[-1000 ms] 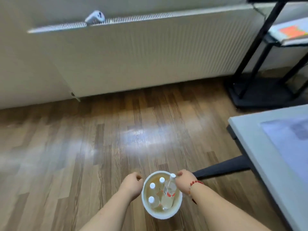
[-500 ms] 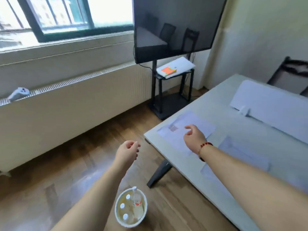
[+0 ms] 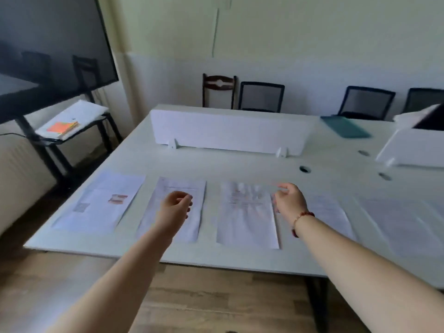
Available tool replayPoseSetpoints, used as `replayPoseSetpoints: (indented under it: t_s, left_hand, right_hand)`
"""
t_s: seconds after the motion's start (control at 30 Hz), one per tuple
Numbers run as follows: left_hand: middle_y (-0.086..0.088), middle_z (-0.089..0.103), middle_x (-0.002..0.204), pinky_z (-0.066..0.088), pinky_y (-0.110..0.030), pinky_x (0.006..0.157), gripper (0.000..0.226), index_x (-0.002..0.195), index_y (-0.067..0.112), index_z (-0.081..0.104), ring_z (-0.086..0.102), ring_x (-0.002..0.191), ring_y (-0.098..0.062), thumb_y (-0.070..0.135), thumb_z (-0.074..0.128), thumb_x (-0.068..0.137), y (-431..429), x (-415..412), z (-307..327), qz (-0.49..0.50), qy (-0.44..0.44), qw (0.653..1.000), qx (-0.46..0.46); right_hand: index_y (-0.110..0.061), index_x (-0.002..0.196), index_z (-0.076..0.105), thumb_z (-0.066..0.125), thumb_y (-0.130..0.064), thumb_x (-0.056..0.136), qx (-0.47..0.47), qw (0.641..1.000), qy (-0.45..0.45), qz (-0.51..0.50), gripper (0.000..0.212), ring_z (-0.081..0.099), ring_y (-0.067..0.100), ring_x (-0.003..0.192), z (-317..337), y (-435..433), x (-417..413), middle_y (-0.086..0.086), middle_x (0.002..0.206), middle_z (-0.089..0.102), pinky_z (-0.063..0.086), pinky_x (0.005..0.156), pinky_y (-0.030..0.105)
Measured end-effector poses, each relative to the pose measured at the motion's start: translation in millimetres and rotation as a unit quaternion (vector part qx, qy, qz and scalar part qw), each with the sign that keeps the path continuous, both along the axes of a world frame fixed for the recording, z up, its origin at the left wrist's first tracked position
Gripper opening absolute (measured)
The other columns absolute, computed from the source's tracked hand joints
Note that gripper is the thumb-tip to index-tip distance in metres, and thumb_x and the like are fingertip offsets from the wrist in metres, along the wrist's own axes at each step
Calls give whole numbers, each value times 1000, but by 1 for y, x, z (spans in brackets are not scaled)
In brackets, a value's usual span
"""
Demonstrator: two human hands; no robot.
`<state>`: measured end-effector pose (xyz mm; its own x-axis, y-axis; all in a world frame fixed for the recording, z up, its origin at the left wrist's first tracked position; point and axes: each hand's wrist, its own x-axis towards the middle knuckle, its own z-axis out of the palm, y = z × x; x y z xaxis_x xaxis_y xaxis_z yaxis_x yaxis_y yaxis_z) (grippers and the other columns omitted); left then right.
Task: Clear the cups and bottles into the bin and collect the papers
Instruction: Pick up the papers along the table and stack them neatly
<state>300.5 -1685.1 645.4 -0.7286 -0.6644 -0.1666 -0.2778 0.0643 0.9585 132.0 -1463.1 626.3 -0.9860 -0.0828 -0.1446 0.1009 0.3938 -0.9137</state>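
Several printed papers lie in a row along the near edge of the white table: a leftmost sheet, a second sheet, a third sheet, a fourth sheet and a faint one at the right. My left hand hovers over the second sheet, fingers loosely curled and empty. My right hand, with a red bead bracelet, hangs between the third and fourth sheets, fingers apart and empty. The bin and bottles are out of view.
A white divider panel stands across the table's middle, another at the right. A teal folder lies far right. Chairs line the back wall. A dark screen on a stand with a shelf is at left.
The view has swung up from the bin on the floor to the table. Both hands left the bin and bottles and now hover over the row of papers.
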Motion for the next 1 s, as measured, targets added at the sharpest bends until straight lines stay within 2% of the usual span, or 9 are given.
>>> replayPoseSetpoints:
  t_s: [0.07, 0.13, 0.23, 0.33, 0.43, 0.67, 0.87, 0.93, 1.0]
  left_hand:
    - [-4, 62, 75, 48, -28, 64, 14, 82, 13, 61, 57, 71, -19, 13, 56, 95, 61, -44, 2, -57, 4, 998, -2]
    - [-4, 63, 76, 49, -31, 67, 13, 82, 14, 62, 58, 71, -19, 14, 56, 94, 117, -79, 3, -108, 8, 994, -1]
    - [-6, 63, 78, 49, -35, 70, 15, 80, 15, 61, 59, 73, -22, 13, 56, 94, 232, -138, -9, -180, 1, 984, 15]
    - [-9, 63, 83, 51, -36, 71, 14, 82, 14, 60, 59, 72, -22, 12, 55, 95, 328, -166, -24, -228, -13, 972, 48]
    - [-8, 62, 85, 52, -37, 74, 13, 84, 14, 60, 60, 74, -21, 12, 55, 96, 430, -195, -31, -289, -32, 954, 79]
    - [-8, 64, 86, 53, -33, 71, 10, 87, 14, 61, 61, 73, -19, 14, 56, 95, 565, -266, -19, -352, -22, 932, 80]
    - [-6, 65, 90, 55, -33, 77, 12, 99, 9, 62, 63, 79, -19, 17, 53, 97, 681, -337, -24, -421, -33, 902, 89]
    - [-7, 63, 89, 54, -33, 75, 9, 93, 12, 62, 61, 77, -19, 16, 54, 96, 719, -363, -25, -441, -37, 891, 100]
    - [-8, 63, 89, 53, -32, 73, 9, 94, 10, 61, 60, 76, -20, 15, 54, 96, 761, -391, -25, -457, -47, 882, 107]
  right_hand:
    - [-22, 105, 55, 45, -15, 89, -4, 998, -12, -64, 20, 61, 26, 72, 2, 85, -13, 7, 88, 66, 56, 75, 44]
    - [-18, 110, 57, 46, -15, 90, -6, 994, -17, -110, 24, 61, 26, 73, 1, 156, -22, 4, 83, 64, 56, 76, 44]
    - [-22, 106, 57, 47, -16, 88, 3, 984, -2, -176, 21, 65, 35, 84, 0, 285, -35, 12, 96, 67, 58, 81, 51]
    - [-24, 107, 58, 48, -16, 88, 17, 976, -4, -216, 23, 65, 33, 84, -1, 374, -37, 12, 94, 67, 57, 81, 54]
    - [-29, 103, 54, 49, -18, 89, 30, 967, 6, -255, 18, 65, 33, 95, 8, 468, -40, 12, 109, 66, 55, 85, 53]
    - [-25, 114, 54, 47, -19, 94, -6, 945, -10, -326, 22, 64, 27, 97, 3, 595, -57, 10, 115, 62, 57, 86, 48]
    - [-21, 124, 53, 44, -18, 96, -34, 918, -22, -395, 29, 65, 22, 91, 0, 686, -91, 10, 117, 61, 59, 76, 37]
    - [-20, 123, 53, 44, -17, 96, -36, 906, -23, -421, 29, 65, 22, 90, 3, 717, -103, 9, 112, 62, 60, 79, 40]
    - [-19, 123, 54, 44, -18, 96, -34, 891, -17, -453, 29, 64, 20, 83, 7, 753, -115, 7, 102, 65, 60, 72, 38]
